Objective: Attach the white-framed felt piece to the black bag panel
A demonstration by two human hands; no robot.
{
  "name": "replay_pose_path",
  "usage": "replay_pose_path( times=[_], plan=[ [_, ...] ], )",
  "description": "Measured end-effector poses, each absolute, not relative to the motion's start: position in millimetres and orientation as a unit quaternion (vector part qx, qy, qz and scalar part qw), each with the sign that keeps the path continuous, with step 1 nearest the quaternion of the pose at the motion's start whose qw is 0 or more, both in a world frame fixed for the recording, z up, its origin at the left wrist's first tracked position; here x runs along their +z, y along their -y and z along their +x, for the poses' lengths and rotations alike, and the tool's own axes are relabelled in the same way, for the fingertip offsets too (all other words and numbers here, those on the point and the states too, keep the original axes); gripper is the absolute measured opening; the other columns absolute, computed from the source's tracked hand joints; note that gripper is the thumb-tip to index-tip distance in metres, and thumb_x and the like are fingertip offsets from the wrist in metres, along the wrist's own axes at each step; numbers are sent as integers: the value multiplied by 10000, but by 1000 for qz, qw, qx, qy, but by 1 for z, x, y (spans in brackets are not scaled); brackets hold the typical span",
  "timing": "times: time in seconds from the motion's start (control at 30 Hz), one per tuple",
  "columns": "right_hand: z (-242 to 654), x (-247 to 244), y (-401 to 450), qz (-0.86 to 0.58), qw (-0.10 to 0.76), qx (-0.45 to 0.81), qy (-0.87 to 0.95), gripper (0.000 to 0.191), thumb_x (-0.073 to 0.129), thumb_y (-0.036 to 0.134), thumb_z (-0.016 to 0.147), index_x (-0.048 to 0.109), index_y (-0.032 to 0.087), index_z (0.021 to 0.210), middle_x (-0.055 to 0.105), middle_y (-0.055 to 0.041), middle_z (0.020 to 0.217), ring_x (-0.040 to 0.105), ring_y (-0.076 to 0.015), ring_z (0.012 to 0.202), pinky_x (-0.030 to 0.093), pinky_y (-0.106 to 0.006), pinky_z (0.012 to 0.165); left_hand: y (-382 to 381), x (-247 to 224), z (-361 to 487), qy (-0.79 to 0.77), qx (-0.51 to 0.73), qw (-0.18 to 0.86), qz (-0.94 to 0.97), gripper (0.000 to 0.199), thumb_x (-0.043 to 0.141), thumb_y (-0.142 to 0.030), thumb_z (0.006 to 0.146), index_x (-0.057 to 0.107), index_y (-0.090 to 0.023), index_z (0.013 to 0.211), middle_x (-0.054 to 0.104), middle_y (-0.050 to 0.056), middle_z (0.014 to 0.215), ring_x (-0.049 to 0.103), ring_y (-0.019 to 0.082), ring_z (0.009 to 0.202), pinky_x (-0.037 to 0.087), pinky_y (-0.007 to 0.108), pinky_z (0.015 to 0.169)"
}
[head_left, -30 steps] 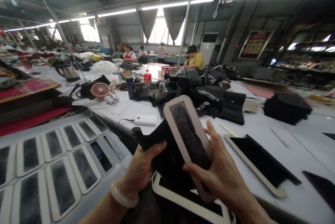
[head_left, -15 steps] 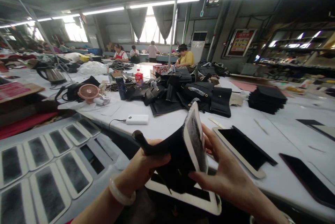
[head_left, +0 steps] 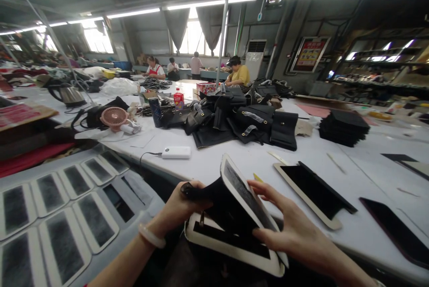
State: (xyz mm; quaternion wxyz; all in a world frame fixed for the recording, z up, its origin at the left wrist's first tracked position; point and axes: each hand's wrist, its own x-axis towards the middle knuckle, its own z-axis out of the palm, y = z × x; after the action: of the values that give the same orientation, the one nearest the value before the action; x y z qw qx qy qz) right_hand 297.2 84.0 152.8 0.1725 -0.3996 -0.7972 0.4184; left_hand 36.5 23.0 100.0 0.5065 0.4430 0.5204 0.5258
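- Workshop, strip-lit; white worktop (head_left: 208, 162) spans the middle, with a co-worker in yellow (head_left: 239, 72) seated beyond.
- Left hand (head_left: 182, 202): closed around one end of a black leather-like piece (head_left: 224, 206), thumb on top.
- Right hand (head_left: 291, 220): pinching a rounded panel (head_left: 246, 188), pale border and dark centre; thumb at the near edge, fingers on the far side.
- Key relation: rounded panel right of the left hand, tilted, long axis running from upper left down to lower right. Right hand nearer. Black piece bridges from left hand to the panel's edge; whether joined, cannot tell.
- Directly below both: pale-rimmed base (head_left: 231, 240), long axis roughly crosswise, dropping to the right. Contact with the right hand unclear.
- Just past the right fingertips: small yellow item (head_left: 257, 177), partly hidden.
- Left: laid-out panels (head_left: 95, 222) in rows.
- Right: cream-edged black panel (head_left: 311, 193), apart from the hand.
- Beyond: power bank (head_left: 176, 152), heap of black bags (head_left: 250, 119); neither between the hands.
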Motion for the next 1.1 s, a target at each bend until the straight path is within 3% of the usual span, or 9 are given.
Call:
replay_pose_path(
  times=[0.27,0.43,0.6,0.73,0.83,0.93,1.1],
  plan=[
    [288,133,-81,-395,168,382,818,728,644,251,681,433,228,1378,497,-57,1371,456,-241,1250,367,-426,1084,-18,82,30,-566,506,486,433,280,808,-192,580,546,-155,670,567,-45,592,505,109,563,376,221,553],
    [288,128,-85,-415,121,346,833,759,624,271,679,424,175,1405,505,-98,1369,467,-265,1256,360,-457,1101,-19,52,26,-592,463,483,449,206,763,-189,600,579,-151,686,578,-38,602,504,123,586,367,239,581],
    [294,116,-87,-414,55,238,877,764,586,279,685,431,175,1426,445,-95,1434,422,-247,1321,330,-421,1147,-11,41,22,-623,436,437,480,145,735,-197,646,687,-178,782,662,14,793,582,222,825,422,309,764],
    [295,105,-86,-419,8,156,894,777,564,291,669,447,198,1432,382,-98,1484,428,-290,1319,375,-453,1117,-2,41,17,-625,450,400,496,69,727,-206,680,694,-221,739,662,23,969,560,252,1026,373,324,964],
    [287,105,-83,-400,-30,143,905,798,552,287,664,421,204,1447,415,-94,1464,451,-313,1299,411,-475,1090,6,29,14,-629,469,414,461,239,712,-225,720,708,-247,958,643,44,1149,526,272,1156,330,354,1048],
    [274,111,-82,-369,-81,162,912,829,567,228,610,447,168,1427,501,-111,1396,492,-324,1258,436,-467,1075,15,7,14,-632,499,456,380,432,689,-286,758,620,-226,1180,592,95,1295,481,294,1256,348,402,1062],
    [251,119,-87,-327,-122,215,912,826,596,185,565,513,182,1387,551,-98,1337,535,-310,1198,460,-404,1043,31,-13,27,-588,560,513,279,404,561,-375,857,575,-177,1210,606,115,1291,546,271,1212,410,372,1023]
  ],
)
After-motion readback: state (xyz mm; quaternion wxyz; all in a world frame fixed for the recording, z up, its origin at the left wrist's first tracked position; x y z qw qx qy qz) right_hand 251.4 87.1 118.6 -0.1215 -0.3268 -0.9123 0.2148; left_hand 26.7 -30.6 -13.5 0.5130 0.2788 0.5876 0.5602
